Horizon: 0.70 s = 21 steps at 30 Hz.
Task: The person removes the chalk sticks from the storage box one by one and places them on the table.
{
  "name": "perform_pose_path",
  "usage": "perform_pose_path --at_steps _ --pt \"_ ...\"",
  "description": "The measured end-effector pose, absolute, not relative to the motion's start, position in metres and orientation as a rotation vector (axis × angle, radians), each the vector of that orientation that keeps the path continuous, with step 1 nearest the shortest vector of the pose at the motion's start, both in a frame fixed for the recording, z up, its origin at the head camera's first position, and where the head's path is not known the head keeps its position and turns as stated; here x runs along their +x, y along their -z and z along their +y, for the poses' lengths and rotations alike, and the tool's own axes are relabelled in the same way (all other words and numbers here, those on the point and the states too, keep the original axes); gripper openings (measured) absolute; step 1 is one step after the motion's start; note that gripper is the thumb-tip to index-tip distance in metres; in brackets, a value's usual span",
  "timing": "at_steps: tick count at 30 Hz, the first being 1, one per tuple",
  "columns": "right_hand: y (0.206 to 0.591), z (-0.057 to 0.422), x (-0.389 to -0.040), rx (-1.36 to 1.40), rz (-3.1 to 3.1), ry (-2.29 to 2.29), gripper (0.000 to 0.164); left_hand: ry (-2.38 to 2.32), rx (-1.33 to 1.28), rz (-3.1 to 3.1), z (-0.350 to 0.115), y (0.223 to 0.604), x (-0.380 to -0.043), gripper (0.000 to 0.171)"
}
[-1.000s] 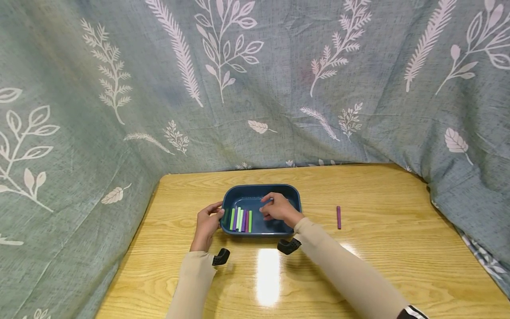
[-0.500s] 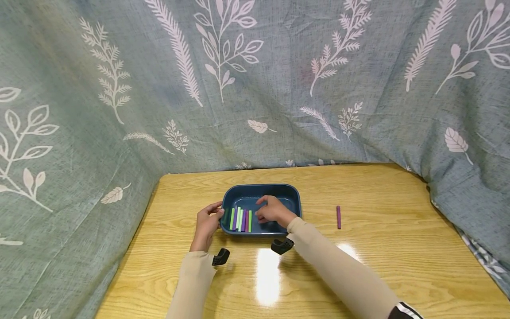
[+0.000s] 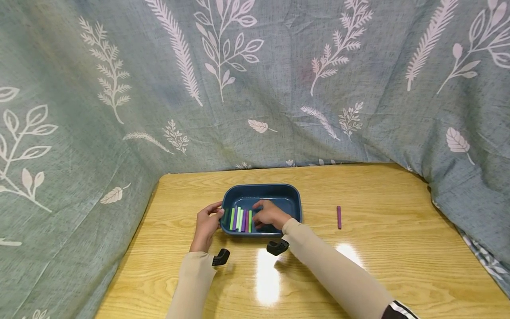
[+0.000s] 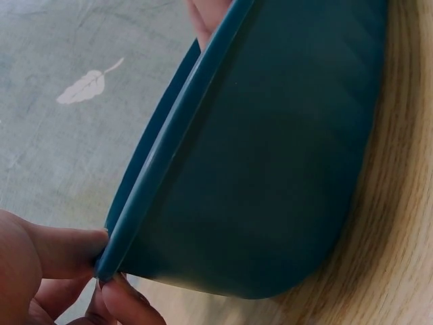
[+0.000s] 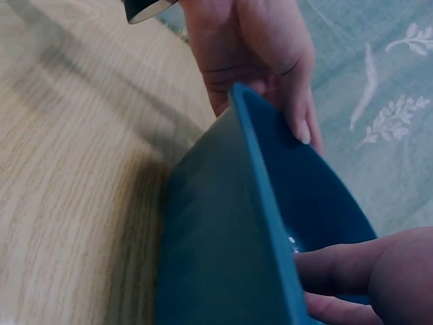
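A dark blue plastic basin (image 3: 263, 191) sits on the table. Along its left part several chalk sticks (image 3: 241, 220), green, white and purple, lie side by side in a row. My left hand (image 3: 208, 224) holds the basin's left end; in the left wrist view, its thumb and fingers (image 4: 71, 250) pinch the rim. My right hand (image 3: 272, 215) is inside the basin, fingers reaching left with their tips right beside the rightmost green stick. No stick shows in its grasp. In the right wrist view the basin wall (image 5: 216, 230) partly hides its fingertips.
One purple chalk stick (image 3: 339, 217) lies alone on the wooden table (image 3: 382, 230), right of the basin. A patterned grey-green curtain (image 3: 255, 88) hangs behind the table and along both sides.
My right hand has moved left and slightly down within the basin, toward the row of chalk sticks. The left hand, the basin and the lone stick have stayed in place.
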State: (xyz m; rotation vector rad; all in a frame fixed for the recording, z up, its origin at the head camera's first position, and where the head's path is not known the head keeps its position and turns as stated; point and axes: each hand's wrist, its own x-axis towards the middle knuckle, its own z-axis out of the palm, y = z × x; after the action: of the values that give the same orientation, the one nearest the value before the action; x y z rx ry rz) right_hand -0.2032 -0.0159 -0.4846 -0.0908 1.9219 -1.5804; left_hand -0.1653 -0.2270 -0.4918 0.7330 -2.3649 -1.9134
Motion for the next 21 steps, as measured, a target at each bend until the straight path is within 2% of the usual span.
perform_pose_path --at_steps 14,21 --pt "0.495 -0.029 -0.204 -0.15 2.044 1.497 0.053 1.907 0.713 -2.367 -0.228 0.493 -0.166 0.035" --pt "0.495 -0.031 -0.201 -0.16 2.099 1.477 0.037 1.904 0.713 -2.372 -0.228 0.493 -0.165 0.034"
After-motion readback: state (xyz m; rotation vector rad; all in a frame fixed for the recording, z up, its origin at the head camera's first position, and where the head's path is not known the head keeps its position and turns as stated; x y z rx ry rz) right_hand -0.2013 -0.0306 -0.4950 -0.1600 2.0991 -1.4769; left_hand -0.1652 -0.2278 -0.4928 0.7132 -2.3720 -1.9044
